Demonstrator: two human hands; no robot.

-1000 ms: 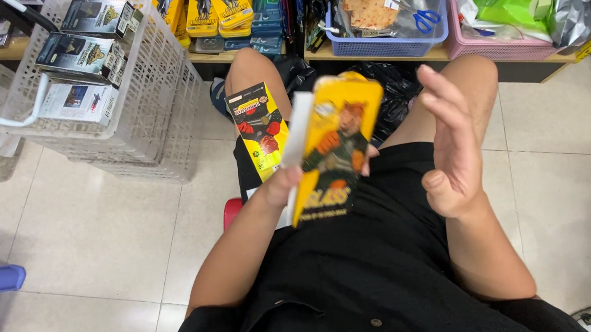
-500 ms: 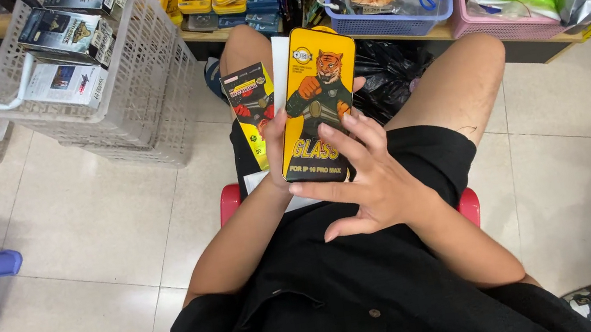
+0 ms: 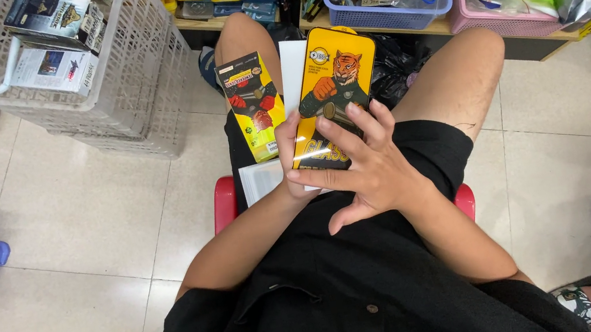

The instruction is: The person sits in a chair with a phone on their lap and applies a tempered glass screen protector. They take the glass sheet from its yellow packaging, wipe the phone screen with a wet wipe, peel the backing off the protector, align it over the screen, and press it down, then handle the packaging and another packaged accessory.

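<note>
Package: a flat yellow pack (image 3: 330,97) with a tiger cartoon, held upright over the seated person's lap, above the red stool (image 3: 225,201).
Handling: judged light, thin and stiff; glossy face likely slippery; contents possibly fragile, so best taken by the long edges, not flexed.
Left hand (image 3: 288,161): mostly hidden behind the pack; fingers curl round its left edge and lower corner, grip clenched on the pack.
Right hand (image 3: 367,166): laid across the lower front, fingers spread flat, thumb tucked low; pressing on the face rather than closed round it.
Arms: both forearms bent in toward the middle, elbows close to the body.
Nearby: a second yellow pack (image 3: 251,106) and a white card (image 3: 294,71) rest on the left thigh, just beside; white wire basket (image 3: 140,80) on the floor, well apart.
</note>
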